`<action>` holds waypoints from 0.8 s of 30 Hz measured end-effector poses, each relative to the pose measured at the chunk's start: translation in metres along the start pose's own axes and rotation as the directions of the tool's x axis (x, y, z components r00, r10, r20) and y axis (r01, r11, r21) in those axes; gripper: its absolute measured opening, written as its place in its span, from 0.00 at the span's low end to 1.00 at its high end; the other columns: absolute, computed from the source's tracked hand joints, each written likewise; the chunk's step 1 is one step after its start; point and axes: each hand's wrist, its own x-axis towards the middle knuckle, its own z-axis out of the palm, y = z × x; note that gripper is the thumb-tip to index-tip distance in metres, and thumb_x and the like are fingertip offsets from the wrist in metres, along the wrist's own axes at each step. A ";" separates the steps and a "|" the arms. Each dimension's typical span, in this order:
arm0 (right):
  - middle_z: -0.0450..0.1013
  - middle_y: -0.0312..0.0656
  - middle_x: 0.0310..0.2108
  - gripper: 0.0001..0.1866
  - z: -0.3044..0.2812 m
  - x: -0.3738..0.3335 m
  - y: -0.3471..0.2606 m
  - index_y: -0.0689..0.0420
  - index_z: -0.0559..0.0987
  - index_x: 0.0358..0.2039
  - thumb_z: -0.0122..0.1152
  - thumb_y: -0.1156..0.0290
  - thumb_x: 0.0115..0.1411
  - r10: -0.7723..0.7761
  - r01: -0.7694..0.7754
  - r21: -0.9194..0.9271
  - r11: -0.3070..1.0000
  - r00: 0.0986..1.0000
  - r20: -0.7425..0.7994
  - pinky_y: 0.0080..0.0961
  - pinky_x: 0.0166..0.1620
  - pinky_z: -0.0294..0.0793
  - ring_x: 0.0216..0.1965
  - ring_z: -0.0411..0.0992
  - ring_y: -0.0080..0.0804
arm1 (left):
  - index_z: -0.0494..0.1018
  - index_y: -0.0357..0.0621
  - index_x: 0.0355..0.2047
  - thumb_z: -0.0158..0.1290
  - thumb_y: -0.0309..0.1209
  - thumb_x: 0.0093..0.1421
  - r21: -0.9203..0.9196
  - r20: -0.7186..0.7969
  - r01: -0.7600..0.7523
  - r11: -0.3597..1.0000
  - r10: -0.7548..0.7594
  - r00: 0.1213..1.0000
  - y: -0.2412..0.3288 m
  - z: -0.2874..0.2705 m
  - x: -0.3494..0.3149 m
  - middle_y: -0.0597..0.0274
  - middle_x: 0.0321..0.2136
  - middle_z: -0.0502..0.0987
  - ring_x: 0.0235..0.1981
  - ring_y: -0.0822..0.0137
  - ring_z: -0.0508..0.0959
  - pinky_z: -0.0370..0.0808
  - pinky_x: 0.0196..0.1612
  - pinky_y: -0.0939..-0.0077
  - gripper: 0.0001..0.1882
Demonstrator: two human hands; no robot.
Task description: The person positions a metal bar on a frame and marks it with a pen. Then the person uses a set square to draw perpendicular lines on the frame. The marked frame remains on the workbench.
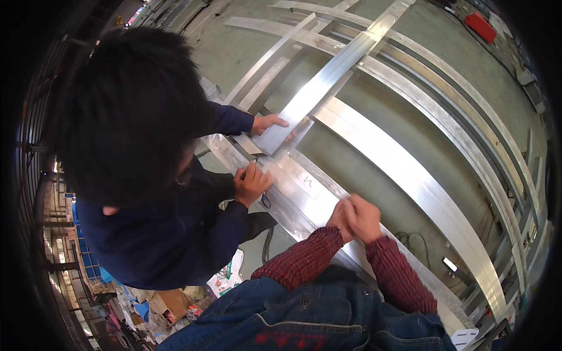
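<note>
My left hand (pixel 339 221) and my right hand (pixel 363 219) are pressed together above a long silver metal profile (pixel 297 186) with handwritten marks on it. The fingers of both are closed, and anything between them is hidden. To my left stands a co-worker (pixel 175 228) in dark blue, bent over the same profile. One of the co-worker's hands (pixel 269 123) grips the near end of a shiny flat metal bar (pixel 328 73). The other hand (pixel 253 182) is closed around a small dark thing, close to the profile.
Beyond the profile lie several long metal bars (pixel 410 169), crossing one another. On the floor at far right is a red object (pixel 480 27). A dark cable (pixel 413 238) curls under the bars. Lower left, a cardboard box (pixel 174 302) and a white bag (pixel 227 276) sit among litter.
</note>
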 end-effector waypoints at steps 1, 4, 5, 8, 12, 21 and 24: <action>0.86 0.54 0.45 0.16 0.013 0.040 -0.013 0.47 0.88 0.59 0.61 0.60 0.76 -0.104 0.109 -0.030 0.994 0.987 0.125 0.52 0.49 0.85 0.47 0.85 0.60 | 0.79 0.51 0.64 0.50 0.47 0.77 -0.095 0.076 0.062 0.994 -0.055 0.996 0.002 -0.004 0.003 0.55 0.64 0.81 0.70 0.54 0.75 0.63 0.77 0.48 0.23; 0.87 0.52 0.44 0.25 0.062 0.160 -0.063 0.38 0.80 0.70 0.53 0.67 0.76 -0.250 0.311 -0.106 0.945 0.890 0.382 0.54 0.51 0.84 0.46 0.86 0.57 | 0.70 0.49 0.78 0.46 0.54 0.80 -0.015 0.237 0.024 1.000 -0.020 0.971 0.010 -0.023 0.010 0.52 0.78 0.71 0.82 0.52 0.63 0.53 0.85 0.44 0.35; 0.87 0.52 0.43 0.25 0.075 0.191 -0.079 0.37 0.80 0.70 0.53 0.67 0.75 -0.261 0.342 -0.143 0.929 0.877 0.404 0.54 0.50 0.84 0.46 0.86 0.57 | 0.69 0.48 0.79 0.46 0.54 0.80 0.005 0.286 0.057 0.998 -0.056 0.957 0.014 -0.028 0.014 0.52 0.79 0.71 0.82 0.51 0.63 0.52 0.85 0.43 0.35; 0.86 0.53 0.41 0.25 0.100 0.242 -0.118 0.38 0.80 0.68 0.54 0.68 0.74 -0.333 0.447 -0.171 0.878 0.827 0.453 0.55 0.48 0.85 0.44 0.87 0.58 | 0.67 0.47 0.80 0.47 0.54 0.80 0.079 0.307 0.163 0.983 -0.180 0.935 0.020 -0.035 0.004 0.50 0.78 0.70 0.82 0.51 0.62 0.51 0.85 0.42 0.37; 0.86 0.53 0.38 0.18 0.084 0.273 -0.125 0.42 0.83 0.61 0.55 0.64 0.74 -0.413 0.519 -0.213 0.828 0.821 0.394 0.56 0.45 0.85 0.41 0.87 0.60 | 0.81 0.43 0.63 0.53 0.48 0.77 0.147 -0.116 -0.048 0.988 0.065 0.991 0.012 -0.014 -0.001 0.52 0.61 0.81 0.70 0.52 0.74 0.59 0.81 0.45 0.26; 0.87 0.52 0.37 0.15 -0.013 0.279 -0.091 0.48 0.86 0.52 0.57 0.55 0.80 -0.313 0.325 -0.282 0.903 0.946 0.087 0.56 0.45 0.84 0.40 0.85 0.61 | 0.86 0.46 0.31 0.56 0.40 0.72 0.263 -0.152 -0.095 0.960 0.138 0.979 0.006 -0.003 0.002 0.59 0.34 0.82 0.49 0.55 0.81 0.66 0.72 0.50 0.16; 0.87 0.56 0.39 0.19 0.000 0.257 -0.077 0.49 0.86 0.59 0.55 0.54 0.78 -0.266 0.343 -0.220 0.913 0.910 0.317 0.50 0.51 0.85 0.45 0.86 0.59 | 0.86 0.46 0.32 0.55 0.40 0.73 0.240 -0.190 -0.091 0.966 0.139 0.972 0.005 -0.003 0.004 0.58 0.35 0.83 0.49 0.55 0.81 0.65 0.72 0.49 0.16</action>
